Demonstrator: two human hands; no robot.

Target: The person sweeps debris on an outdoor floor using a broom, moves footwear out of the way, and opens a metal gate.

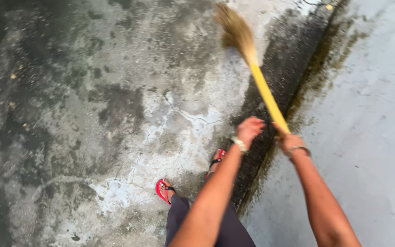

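1. The right hand [290, 140] is closed around the low end of a broom [258, 75], gripping its yellow handle; a thin metal bangle [299, 149] sits on that wrist.
2. The left hand [249, 129] is just beside the right one, on its inner side. Its fingers curl loosely and it is blurred; I cannot tell whether it touches the handle or only hovers next to it. A pale bracelet [240, 144] circles this wrist.
3. From the right hand the handle runs up and away at a slant, ending in a tuft of straw-coloured bristles [234, 28] well beyond both hands, smeared by motion.
4. Below the left hand, nearer the person, two feet in red flip-flops stand on the ground: one sandal [163, 190] off to the far side of the left arm, the other [217, 158] partly hidden beneath that forearm. Dark trousers [177, 218] show under the arms.
5. Under the hands a dark, damp strip [280, 73] runs along the concrete, following the line of the handle.
6. Beyond the left hand lies stained, cracked concrete ground [92, 114] with mossy dark patches; beyond the right hand the surface is smoother and pale grey [376, 114].
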